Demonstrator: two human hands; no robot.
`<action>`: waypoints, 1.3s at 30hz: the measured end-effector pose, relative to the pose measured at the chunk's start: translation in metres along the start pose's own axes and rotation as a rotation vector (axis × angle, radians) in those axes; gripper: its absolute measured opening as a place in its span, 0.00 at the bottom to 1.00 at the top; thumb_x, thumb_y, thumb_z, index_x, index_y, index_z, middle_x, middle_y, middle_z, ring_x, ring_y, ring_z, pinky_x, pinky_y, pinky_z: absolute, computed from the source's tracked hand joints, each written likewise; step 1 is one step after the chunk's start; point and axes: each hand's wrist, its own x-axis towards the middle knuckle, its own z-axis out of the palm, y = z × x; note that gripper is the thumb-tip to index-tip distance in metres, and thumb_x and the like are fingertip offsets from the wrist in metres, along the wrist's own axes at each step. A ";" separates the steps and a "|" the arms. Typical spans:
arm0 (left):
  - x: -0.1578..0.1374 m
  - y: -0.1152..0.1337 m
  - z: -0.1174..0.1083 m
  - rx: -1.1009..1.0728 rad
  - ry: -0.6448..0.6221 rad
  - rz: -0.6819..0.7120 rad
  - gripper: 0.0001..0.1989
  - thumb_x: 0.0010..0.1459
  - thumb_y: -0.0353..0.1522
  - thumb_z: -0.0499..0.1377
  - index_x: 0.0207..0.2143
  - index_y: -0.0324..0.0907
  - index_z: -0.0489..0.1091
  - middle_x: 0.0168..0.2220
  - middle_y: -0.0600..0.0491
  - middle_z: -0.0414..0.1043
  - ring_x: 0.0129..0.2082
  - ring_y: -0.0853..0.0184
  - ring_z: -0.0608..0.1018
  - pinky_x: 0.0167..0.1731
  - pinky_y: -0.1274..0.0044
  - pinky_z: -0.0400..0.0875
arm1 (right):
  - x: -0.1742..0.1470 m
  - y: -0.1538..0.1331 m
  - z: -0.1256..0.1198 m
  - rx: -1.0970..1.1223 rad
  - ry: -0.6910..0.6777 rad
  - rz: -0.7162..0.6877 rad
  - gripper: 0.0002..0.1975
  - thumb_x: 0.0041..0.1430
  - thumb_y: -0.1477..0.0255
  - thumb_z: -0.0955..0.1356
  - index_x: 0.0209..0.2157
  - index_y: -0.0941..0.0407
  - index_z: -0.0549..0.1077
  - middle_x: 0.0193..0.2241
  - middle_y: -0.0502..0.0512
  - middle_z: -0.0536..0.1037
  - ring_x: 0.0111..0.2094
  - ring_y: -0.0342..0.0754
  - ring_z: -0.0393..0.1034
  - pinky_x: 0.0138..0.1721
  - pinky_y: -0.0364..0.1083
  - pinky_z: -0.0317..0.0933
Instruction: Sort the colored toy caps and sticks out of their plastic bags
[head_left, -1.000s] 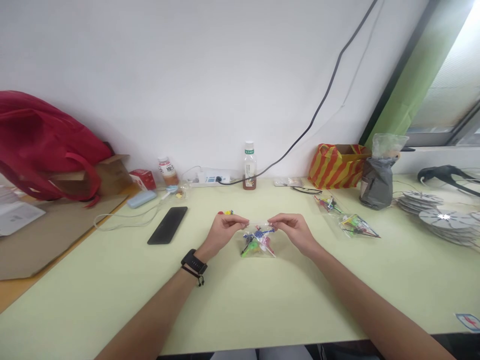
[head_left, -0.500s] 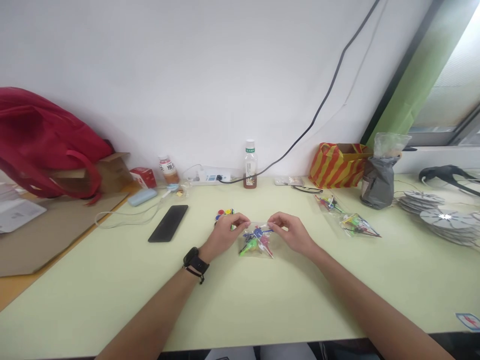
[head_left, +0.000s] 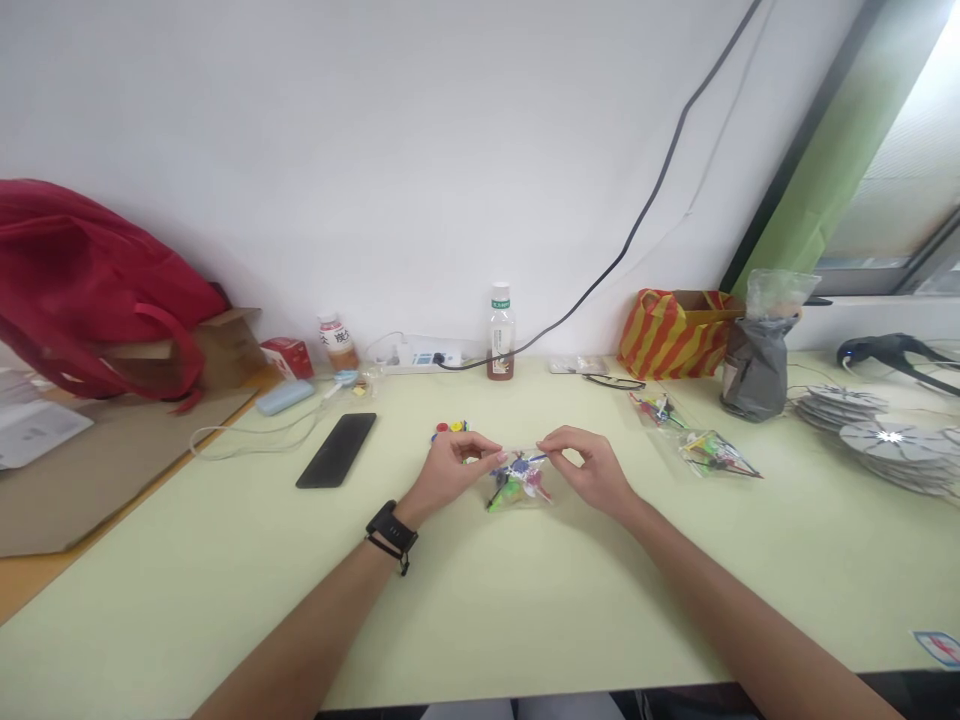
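Note:
A clear plastic bag (head_left: pixel 525 488) with small blue, green, pink and white plastic pieces inside is held at its top edge, just above the table. My left hand (head_left: pixel 452 468) pinches its upper left corner between thumb and forefinger. At the upper right corner my right hand (head_left: pixel 589 468) pinches it in the same way. Several round coloured pieces (head_left: pixel 450 428), red, yellow and blue among them, lie behind my left hand, partly hidden by it. On my left wrist is a black watch (head_left: pixel 392 527).
On the right lie two more filled clear bags (head_left: pixel 720 453), near a striped bag (head_left: pixel 671 335), a grey bag (head_left: pixel 756 368) and stacked discs (head_left: pixel 892 440). To the left are a phone (head_left: pixel 337 450), a cable (head_left: pixel 247 452) and a red backpack (head_left: pixel 97 290). A bottle (head_left: pixel 501 335) stands by the wall.
The bag has shifted slightly to the right and its lower edge has risen a little. My left thumb and forefinger have moved slightly inward along its top edge.

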 end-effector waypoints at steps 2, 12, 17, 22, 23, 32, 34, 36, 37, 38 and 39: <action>0.000 0.001 0.001 -0.003 -0.031 -0.014 0.13 0.54 0.38 0.72 0.35 0.37 0.80 0.34 0.46 0.80 0.34 0.63 0.79 0.36 0.75 0.74 | 0.000 -0.004 0.000 -0.018 -0.020 0.027 0.06 0.62 0.71 0.68 0.35 0.54 0.79 0.34 0.56 0.81 0.37 0.51 0.76 0.42 0.50 0.69; -0.006 0.007 0.010 0.039 -0.169 -0.039 0.15 0.58 0.41 0.68 0.40 0.37 0.79 0.36 0.46 0.80 0.36 0.63 0.78 0.38 0.75 0.73 | 0.006 -0.011 -0.003 0.023 -0.259 0.192 0.12 0.63 0.62 0.70 0.33 0.55 0.81 0.31 0.55 0.80 0.33 0.49 0.72 0.35 0.47 0.64; -0.005 0.003 0.011 -0.063 -0.147 -0.086 0.14 0.59 0.40 0.68 0.36 0.37 0.79 0.35 0.46 0.80 0.34 0.64 0.79 0.36 0.76 0.72 | 0.005 -0.008 -0.001 0.058 -0.247 0.209 0.12 0.62 0.62 0.71 0.33 0.55 0.81 0.31 0.55 0.80 0.34 0.50 0.73 0.37 0.48 0.64; -0.003 -0.001 0.010 -0.128 -0.101 -0.115 0.14 0.58 0.40 0.69 0.37 0.37 0.80 0.33 0.46 0.81 0.33 0.65 0.79 0.35 0.76 0.72 | 0.005 -0.003 0.001 0.227 -0.254 0.302 0.13 0.58 0.60 0.74 0.36 0.56 0.81 0.34 0.55 0.80 0.35 0.50 0.72 0.38 0.49 0.65; -0.003 -0.002 0.010 -0.130 -0.082 -0.122 0.14 0.58 0.40 0.69 0.36 0.36 0.80 0.33 0.46 0.81 0.32 0.65 0.79 0.34 0.76 0.72 | 0.006 -0.003 0.000 0.281 -0.252 0.330 0.14 0.56 0.59 0.75 0.37 0.56 0.80 0.33 0.54 0.80 0.34 0.49 0.72 0.37 0.48 0.65; 0.001 -0.002 0.003 0.013 -0.035 -0.044 0.17 0.62 0.42 0.65 0.29 0.37 0.80 0.30 0.48 0.80 0.31 0.65 0.77 0.32 0.77 0.69 | 0.007 -0.009 0.001 0.385 -0.170 0.440 0.19 0.55 0.54 0.75 0.30 0.57 0.77 0.26 0.51 0.76 0.29 0.45 0.67 0.34 0.45 0.62; 0.001 -0.002 0.004 -0.036 -0.034 -0.057 0.16 0.60 0.42 0.67 0.32 0.37 0.80 0.32 0.48 0.80 0.32 0.65 0.78 0.33 0.76 0.71 | 0.007 -0.009 0.003 0.394 -0.146 0.443 0.20 0.54 0.53 0.75 0.30 0.57 0.77 0.26 0.51 0.76 0.29 0.45 0.68 0.34 0.46 0.62; 0.002 -0.002 0.004 -0.101 -0.021 -0.077 0.16 0.57 0.42 0.69 0.37 0.37 0.80 0.34 0.48 0.81 0.33 0.64 0.79 0.34 0.75 0.73 | 0.006 -0.009 0.004 0.414 -0.129 0.445 0.20 0.54 0.53 0.75 0.31 0.57 0.77 0.27 0.51 0.76 0.29 0.45 0.68 0.34 0.46 0.63; 0.002 -0.002 0.004 -0.118 -0.007 -0.089 0.16 0.56 0.42 0.70 0.37 0.37 0.80 0.34 0.48 0.81 0.32 0.64 0.79 0.34 0.75 0.73 | 0.005 -0.009 0.005 0.427 -0.123 0.445 0.19 0.53 0.54 0.76 0.32 0.57 0.78 0.27 0.52 0.77 0.30 0.45 0.69 0.35 0.46 0.63; 0.002 -0.001 0.004 -0.119 0.014 -0.104 0.17 0.56 0.43 0.69 0.36 0.37 0.80 0.32 0.48 0.80 0.31 0.65 0.79 0.34 0.75 0.74 | 0.005 -0.008 0.006 0.442 -0.119 0.444 0.19 0.52 0.55 0.77 0.35 0.56 0.78 0.29 0.51 0.77 0.31 0.46 0.70 0.36 0.46 0.64; 0.002 0.000 0.004 -0.112 0.037 -0.118 0.18 0.58 0.45 0.68 0.33 0.37 0.79 0.29 0.48 0.80 0.29 0.65 0.79 0.33 0.75 0.74 | 0.004 -0.008 0.006 0.456 -0.119 0.442 0.20 0.50 0.56 0.78 0.37 0.56 0.78 0.30 0.51 0.77 0.32 0.46 0.71 0.37 0.47 0.65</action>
